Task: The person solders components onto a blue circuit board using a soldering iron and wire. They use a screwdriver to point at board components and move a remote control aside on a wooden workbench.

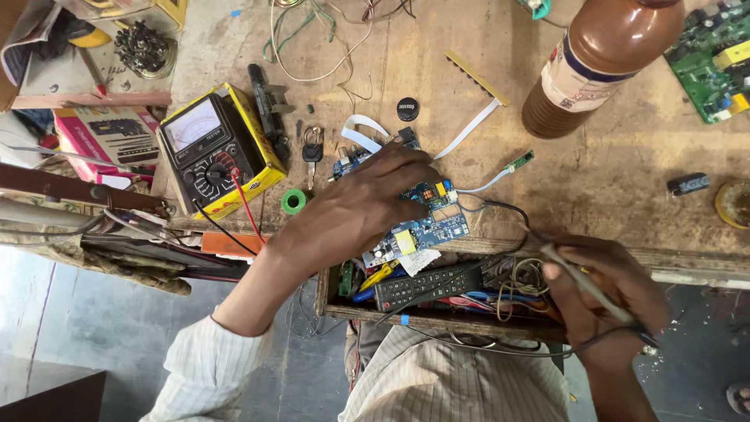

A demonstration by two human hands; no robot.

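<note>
Blue circuit board (426,223) on wooden desk (617,180), pressed flat under spread left hand (355,211); right hand (605,301) clenched around thin probe (582,281).

Pink carton (109,134), yellow meter box (258,148)

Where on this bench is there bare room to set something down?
Bare wood lies right of the blue circuit board, between the brown bottle and the small black capacitor. It is crowded around the meter, the wires and the drawer.
</note>
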